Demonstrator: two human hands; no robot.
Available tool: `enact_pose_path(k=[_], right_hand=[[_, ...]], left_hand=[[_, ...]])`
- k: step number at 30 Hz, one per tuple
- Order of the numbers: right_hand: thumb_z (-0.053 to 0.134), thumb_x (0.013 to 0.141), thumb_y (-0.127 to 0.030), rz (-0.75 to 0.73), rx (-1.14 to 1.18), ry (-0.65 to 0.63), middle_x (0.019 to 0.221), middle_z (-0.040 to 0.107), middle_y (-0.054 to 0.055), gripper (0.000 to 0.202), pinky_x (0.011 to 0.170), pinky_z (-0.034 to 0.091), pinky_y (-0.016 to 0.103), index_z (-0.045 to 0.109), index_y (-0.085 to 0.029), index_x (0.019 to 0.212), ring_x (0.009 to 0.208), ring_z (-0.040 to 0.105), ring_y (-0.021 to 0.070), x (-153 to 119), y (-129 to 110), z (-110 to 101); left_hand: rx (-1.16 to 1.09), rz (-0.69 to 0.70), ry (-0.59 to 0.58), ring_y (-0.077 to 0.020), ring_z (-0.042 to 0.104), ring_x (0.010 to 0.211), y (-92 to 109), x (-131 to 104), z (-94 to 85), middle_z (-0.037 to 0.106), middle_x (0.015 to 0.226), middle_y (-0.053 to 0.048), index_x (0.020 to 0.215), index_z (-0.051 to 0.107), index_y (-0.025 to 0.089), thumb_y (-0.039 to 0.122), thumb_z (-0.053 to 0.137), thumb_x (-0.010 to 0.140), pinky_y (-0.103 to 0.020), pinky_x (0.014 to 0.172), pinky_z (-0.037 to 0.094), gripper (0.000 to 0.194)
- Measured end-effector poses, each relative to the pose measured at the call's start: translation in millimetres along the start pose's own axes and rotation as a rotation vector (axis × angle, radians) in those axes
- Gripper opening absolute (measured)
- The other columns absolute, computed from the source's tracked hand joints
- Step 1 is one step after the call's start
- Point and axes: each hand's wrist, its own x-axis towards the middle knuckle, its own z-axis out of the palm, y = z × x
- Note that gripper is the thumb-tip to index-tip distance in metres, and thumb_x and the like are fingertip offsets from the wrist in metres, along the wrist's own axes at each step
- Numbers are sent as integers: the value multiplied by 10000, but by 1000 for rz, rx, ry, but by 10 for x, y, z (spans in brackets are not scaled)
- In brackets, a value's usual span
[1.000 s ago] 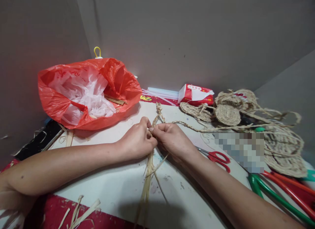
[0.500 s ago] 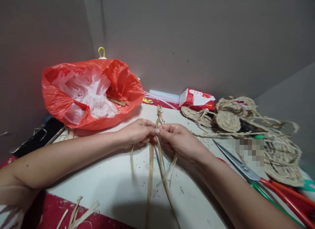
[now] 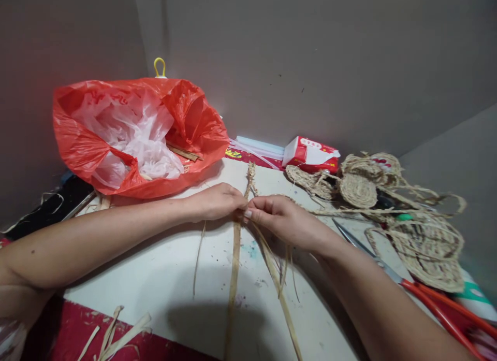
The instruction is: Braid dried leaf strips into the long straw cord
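Observation:
A short tan braid of plant fibre stands out beyond my fingertips at the middle of the white board. Its lower end is pinched by my left hand, closed on the strands from the left. My right hand meets it from the right, thumb and fingers closed on strands too. One flat strand hangs down between the hands, and another slants down to the right. Thin loose fibres dangle under both hands. Where the strands cross is hidden by my fingers.
A red plastic bag stands at the back left. A red tissue pack lies at the back, with woven fibre pieces to its right. Scissors lie beside my right forearm. Cut strips lie at the front left.
The slanting strand now spreads farther right, away from the middle one. A thin fibre under my left hand hangs farther left. The view has shifted slightly. Both hands still grip the strands.

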Motion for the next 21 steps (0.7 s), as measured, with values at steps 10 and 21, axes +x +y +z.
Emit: enact_pose_path(k=[10, 21], right_hand=[[448, 853, -341, -127, -204, -11, 600, 463, -18, 282, 489, 313, 220, 579, -152, 690, 548, 375, 111, -51, -94, -25], [476, 799, -441, 177, 189, -21, 439, 324, -79, 297, 374, 199, 211, 531, -184, 660, 365, 259, 75, -99, -211, 41]], left_hand=[[-271, -161, -189, -36, 157, 322, 1, -3, -61, 258, 385, 88, 564, 478, 171, 259, 572, 737, -196, 330, 91, 216], [-100, 15, 10, -24, 231, 371, -5, -56, 28, 388, 431, 76, 586, 558, 120, 224, 522, 772, -201, 395, 131, 216]])
